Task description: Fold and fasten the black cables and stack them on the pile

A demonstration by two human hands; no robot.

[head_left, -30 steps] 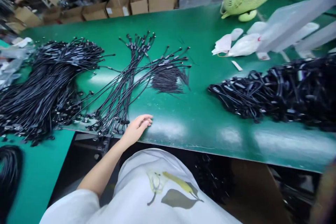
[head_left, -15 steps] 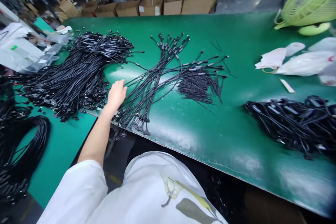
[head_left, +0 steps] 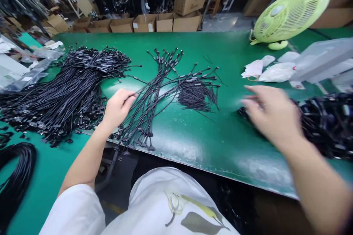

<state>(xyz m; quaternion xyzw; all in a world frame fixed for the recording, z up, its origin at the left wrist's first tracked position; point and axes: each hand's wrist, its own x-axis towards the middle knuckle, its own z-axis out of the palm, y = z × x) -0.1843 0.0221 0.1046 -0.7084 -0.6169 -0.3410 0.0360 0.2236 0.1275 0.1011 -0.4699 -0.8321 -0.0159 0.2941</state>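
Observation:
My left hand (head_left: 117, 107) rests on the near end of a loose fan of thin black cables (head_left: 162, 84) on the green table (head_left: 209, 143), its fingers curled around a few strands. A much larger heap of black cables (head_left: 66, 91) lies just to its left. My right hand (head_left: 271, 115) is blurred by motion above the table, fingers stretched out toward the left, holding nothing. It hovers in front of a tangled pile of black cables (head_left: 328, 121) at the right. A small bunch of short black ties (head_left: 197, 97) lies mid-table.
A lime-green fan (head_left: 289, 9) stands at the far right edge. White plastic bags (head_left: 264, 69) and clear trays (head_left: 322, 60) lie near it. Cardboard boxes (head_left: 149, 22) line the floor behind the table. A coil of black cable (head_left: 13, 176) sits on a lower green surface at left.
My right hand has come into view over the right-hand cable pile. My left hand's fingers have curled onto the cables of the fanned bunch. The view has shifted slightly.

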